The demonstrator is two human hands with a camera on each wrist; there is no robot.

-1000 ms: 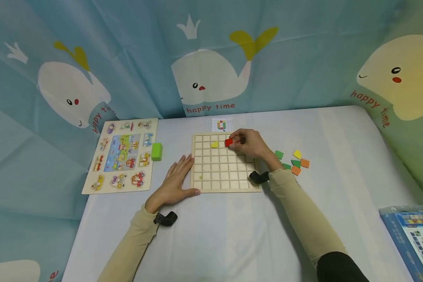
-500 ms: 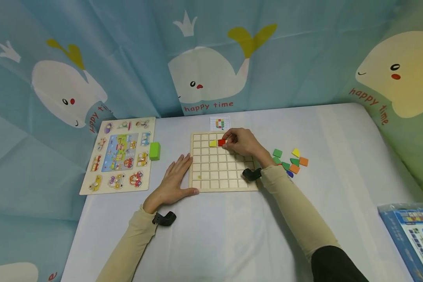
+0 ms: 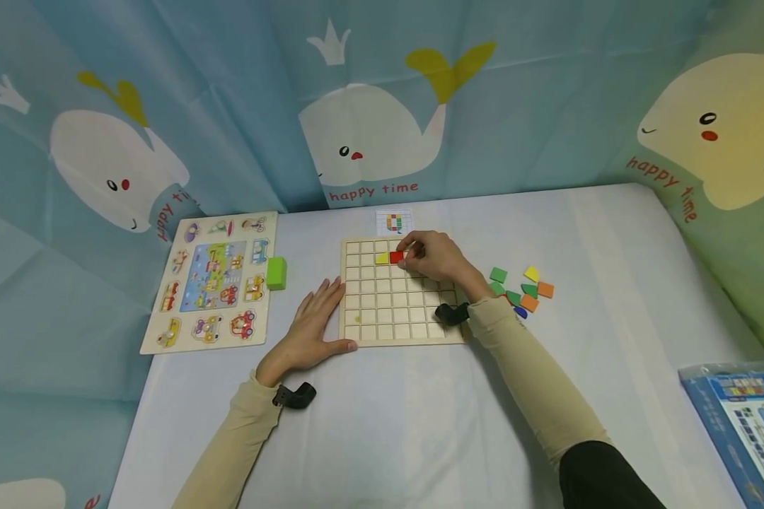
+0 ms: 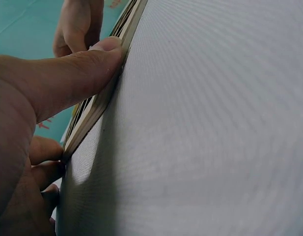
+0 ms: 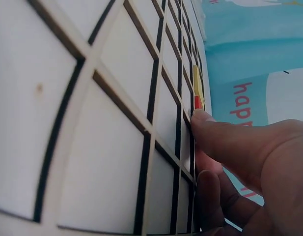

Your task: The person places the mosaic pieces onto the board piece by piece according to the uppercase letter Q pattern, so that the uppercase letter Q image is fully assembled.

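A wooden grid board (image 3: 392,300) lies on the white table. Near its top edge, a yellow square tile (image 3: 382,259) sits in a cell. Right beside it is a red square tile (image 3: 396,257), pinched between thumb and fingers of my right hand (image 3: 434,256). In the right wrist view the red tile (image 5: 197,102) shows just past the thumb tip, with the yellow tile (image 5: 198,81) beyond it. My left hand (image 3: 310,326) rests with straight fingers along the board's left side, its thumb on the lower left corner; the left wrist view shows that thumb (image 4: 77,78) pressing the wooden edge.
Several green, orange, yellow and blue pieces (image 3: 528,290) lie right of the board. A small pattern card (image 3: 394,222) lies behind it. At left are a vehicle puzzle board (image 3: 205,283) and a green block (image 3: 276,273). A blue package (image 3: 741,424) sits at the right edge.
My right hand has moved left over the board with the red tile, bringing it beside the yellow one. The left hand stays at the board's side. The head view has shifted slightly.
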